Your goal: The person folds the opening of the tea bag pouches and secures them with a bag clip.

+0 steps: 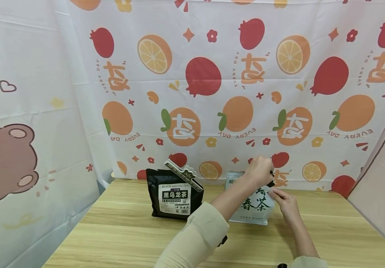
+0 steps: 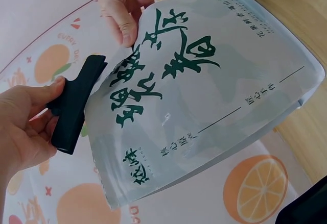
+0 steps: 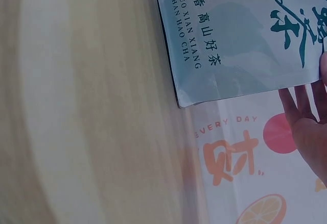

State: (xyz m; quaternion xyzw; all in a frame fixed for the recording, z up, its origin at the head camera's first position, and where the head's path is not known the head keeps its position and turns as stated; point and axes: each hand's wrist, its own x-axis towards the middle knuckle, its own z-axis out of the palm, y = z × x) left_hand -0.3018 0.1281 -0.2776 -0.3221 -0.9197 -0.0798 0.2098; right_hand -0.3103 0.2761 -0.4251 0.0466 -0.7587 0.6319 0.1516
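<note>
A pale green tea bag (image 1: 250,208) with dark green lettering stands on the table. My left hand (image 1: 260,171) is at its top right corner. In the left wrist view, that hand (image 2: 25,127) grips a black clip (image 2: 76,104) by its handle, beside the bag's edge; whether the clip bites on the edge I cannot tell. My right hand (image 1: 287,206) pinches the bag's right side between thumb and fingers. The left wrist view shows this hand (image 2: 125,9) further along the same edge. In the right wrist view its fingers (image 3: 304,104) are partly cut off by the frame.
Left of the pale bag stands a black tea bag (image 1: 175,197) with a white label. A cream-coloured clip (image 1: 183,175) sits slanted across its top. The wooden table (image 1: 112,223) meets a fruit-print cloth (image 1: 212,149) at the back.
</note>
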